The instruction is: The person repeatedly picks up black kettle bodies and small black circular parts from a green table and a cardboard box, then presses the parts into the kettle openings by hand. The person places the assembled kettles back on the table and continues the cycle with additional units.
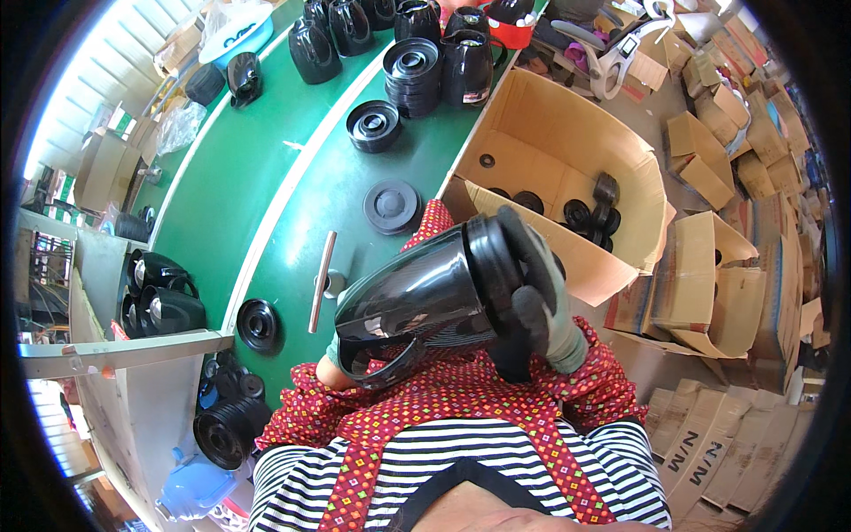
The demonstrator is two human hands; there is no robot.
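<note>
Large dark capitals [683, 446], printed twice, stand on flat brown cartons [734, 452] at the near right; a small pale label [476, 96] on a black jug [463, 64] at the surface's [266, 133] far end is too small to read

Carton [567, 124] right of table [239, 195]

The black jug [408, 288] mostly hides the left hand [333, 349].

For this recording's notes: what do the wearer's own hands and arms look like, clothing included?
The right hand wears a pale grey-green glove with dark grey fingers. The left hand, mostly hidden, shows pale glove fabric. Both sleeves are loose and red, with small multicoloured diamonds.
</note>
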